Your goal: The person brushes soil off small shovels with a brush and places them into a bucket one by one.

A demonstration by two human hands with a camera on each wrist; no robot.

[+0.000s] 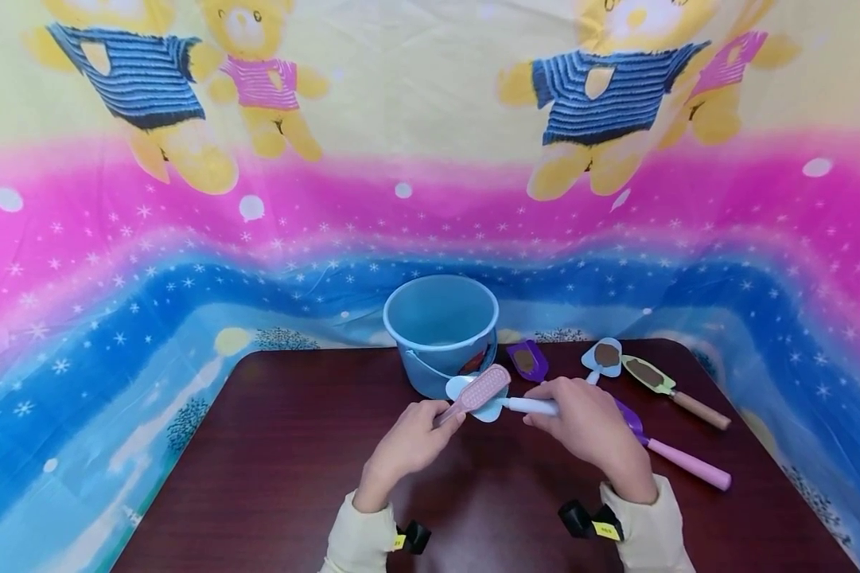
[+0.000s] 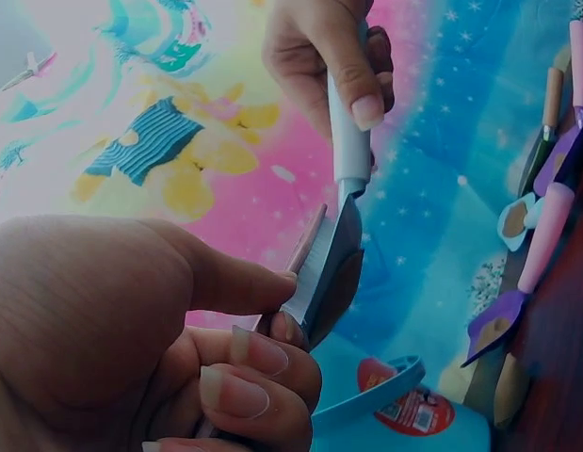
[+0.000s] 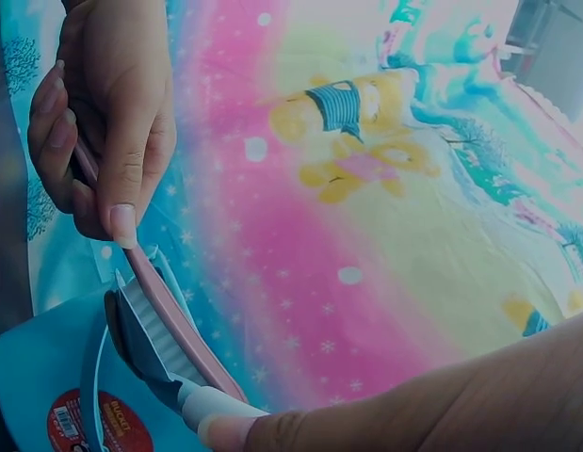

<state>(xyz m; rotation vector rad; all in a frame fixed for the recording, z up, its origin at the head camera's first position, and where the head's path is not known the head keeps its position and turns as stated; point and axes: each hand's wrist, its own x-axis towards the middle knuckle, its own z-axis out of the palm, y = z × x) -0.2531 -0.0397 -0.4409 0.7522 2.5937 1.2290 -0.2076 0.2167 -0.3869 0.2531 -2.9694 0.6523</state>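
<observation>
My left hand (image 1: 437, 419) pinches the handle of a pink brush (image 1: 476, 389), whose bristled head lies against the pale blue blade of a toy spatula (image 1: 488, 407). My right hand (image 1: 542, 407) grips that spatula's white handle (image 1: 533, 406). Both tools are held just above the dark table, in front of a blue bucket (image 1: 440, 328). In the left wrist view the brush edge (image 2: 305, 240) and the blade (image 2: 331, 259) press together, and the right hand's thumb lies along the white handle (image 2: 350, 137). The right wrist view shows the left hand's fingers (image 3: 121, 141) curled on the pink brush (image 3: 173, 320).
The dark red-brown table (image 1: 272, 477) carries several toy tools at the right: a purple scoop (image 1: 527, 360), a pale blue scoop (image 1: 603, 356), a green one with a wooden handle (image 1: 669, 386) and a purple one with a pink handle (image 1: 687, 465). A colourful bear-print cloth (image 1: 430, 199) hangs behind.
</observation>
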